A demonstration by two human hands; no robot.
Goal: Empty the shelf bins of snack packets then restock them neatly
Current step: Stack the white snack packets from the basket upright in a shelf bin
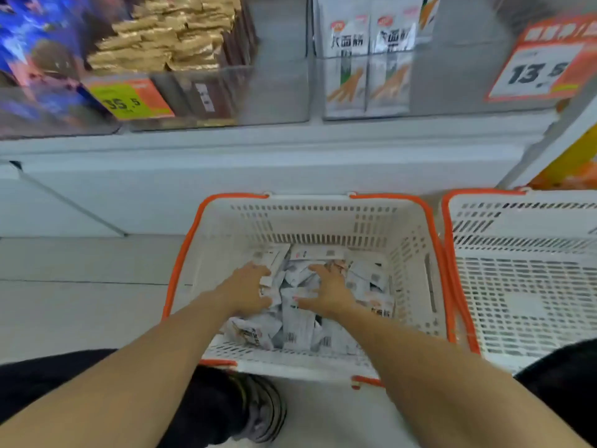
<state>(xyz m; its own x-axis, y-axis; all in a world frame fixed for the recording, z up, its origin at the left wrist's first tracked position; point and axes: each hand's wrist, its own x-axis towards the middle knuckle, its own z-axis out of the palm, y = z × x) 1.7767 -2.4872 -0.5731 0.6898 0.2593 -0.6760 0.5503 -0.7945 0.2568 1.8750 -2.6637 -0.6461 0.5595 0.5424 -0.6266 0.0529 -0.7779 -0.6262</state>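
A white basket with orange handles (410, 253) stands on the floor below the shelf and holds a loose pile of white snack packets (298, 331). Both my hands are down in it. My left hand (247, 291) grips a few packets at the pile's left side, fingers curled round their edges. My right hand (331, 291) lies spread on top of the pile, thumb pointing left. Above, a clear shelf bin (458, 79) holds two of the same white packets (368, 72) upright at its left end; the rest of the bin looks bare.
A second white basket (523, 286) with nothing in it stands right beside the first. Left of the clear bin, another bin (274, 92) holds gold and brown packets (161, 40). Price tags reading 35.5 (129, 100) and 13.5 (539, 72) hang in front. My shoe (261, 412) is by the basket's near edge.
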